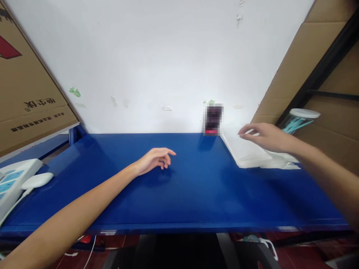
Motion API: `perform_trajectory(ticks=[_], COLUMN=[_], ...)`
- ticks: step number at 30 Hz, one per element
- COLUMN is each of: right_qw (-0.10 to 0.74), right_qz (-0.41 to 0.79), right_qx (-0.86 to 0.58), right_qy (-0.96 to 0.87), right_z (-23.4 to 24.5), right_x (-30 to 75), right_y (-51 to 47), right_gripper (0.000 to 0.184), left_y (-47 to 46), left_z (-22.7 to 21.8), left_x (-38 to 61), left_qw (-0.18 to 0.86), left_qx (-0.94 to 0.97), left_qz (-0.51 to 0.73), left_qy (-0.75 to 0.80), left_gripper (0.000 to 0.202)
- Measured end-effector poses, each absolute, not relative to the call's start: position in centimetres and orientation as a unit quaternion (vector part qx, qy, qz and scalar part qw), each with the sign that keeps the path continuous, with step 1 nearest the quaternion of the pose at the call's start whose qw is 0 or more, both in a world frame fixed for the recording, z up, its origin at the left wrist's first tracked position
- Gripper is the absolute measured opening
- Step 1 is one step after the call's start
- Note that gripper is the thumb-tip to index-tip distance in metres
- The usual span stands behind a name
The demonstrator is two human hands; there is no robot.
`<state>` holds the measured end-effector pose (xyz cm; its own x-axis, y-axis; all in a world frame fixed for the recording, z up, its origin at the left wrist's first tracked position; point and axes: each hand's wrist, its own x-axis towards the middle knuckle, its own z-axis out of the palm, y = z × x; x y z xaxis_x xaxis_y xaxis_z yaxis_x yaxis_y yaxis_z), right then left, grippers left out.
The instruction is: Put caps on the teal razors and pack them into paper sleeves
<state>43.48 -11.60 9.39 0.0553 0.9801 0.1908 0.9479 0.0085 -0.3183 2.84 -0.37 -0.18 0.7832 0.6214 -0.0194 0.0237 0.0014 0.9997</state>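
My left hand (pixel 155 160) hovers just above the middle of the blue table (pixel 179 198). Its index finger points to the right, the other fingers curl loosely, and nothing is in it. Over the stack of thin white sheets or bags (pixel 255 160) at the table's right is my right hand (pixel 265 135). The fingers there bend toward the thumb with a small gap between, and no held thing shows. Whether this hand touches the white stack I cannot tell.
A clear jar with a white lid (pixel 305 113) and light-blue sticks stands behind my right forearm. A blurred dark object (pixel 213 118) leans by the white wall. A white power strip (pixel 35 164) with a plugged-in charger (pixel 37 180) lies at left. Cardboard (pixel 30 82) flanks the table.
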Motion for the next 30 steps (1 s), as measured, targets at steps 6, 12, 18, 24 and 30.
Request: perform_trajectory(ticks=[6, 12, 18, 24, 30], right_qw=[0.260, 0.215, 0.216, 0.164, 0.085], right_qz=[-0.015, -0.045, 0.061, -0.014, -0.177], right_qx=[-0.638, -0.592, -0.610, -0.642, -0.787], right_qy=[-0.725, -0.776, -0.760, -0.749, -0.586], right_z=[2.4, -1.7, -2.2, -0.8, 1.0], right_x=[36.3, 35.2, 36.2, 35.7, 38.4], right_y=[-7.5, -6.5, -7.3, -7.5, -8.3], right_gripper=[0.036, 0.027, 0.046, 0.049, 0.055], left_y=[5.3, 5.9, 5.3, 5.5, 5.6], left_z=[0.0, -0.5, -0.5, -0.7, -0.8], left_x=[-1.1, -4.0, -4.0, -4.2, -4.2], left_qw=[0.216, 0.092, 0.096, 0.107, 0.096], left_qx=[0.822, 0.862, 0.871, 0.870, 0.874], left_qz=[0.247, 0.177, 0.173, 0.170, 0.162], left_qy=[0.465, 0.467, 0.450, 0.451, 0.448], left_gripper=[0.038, 0.034, 0.037, 0.037, 0.038])
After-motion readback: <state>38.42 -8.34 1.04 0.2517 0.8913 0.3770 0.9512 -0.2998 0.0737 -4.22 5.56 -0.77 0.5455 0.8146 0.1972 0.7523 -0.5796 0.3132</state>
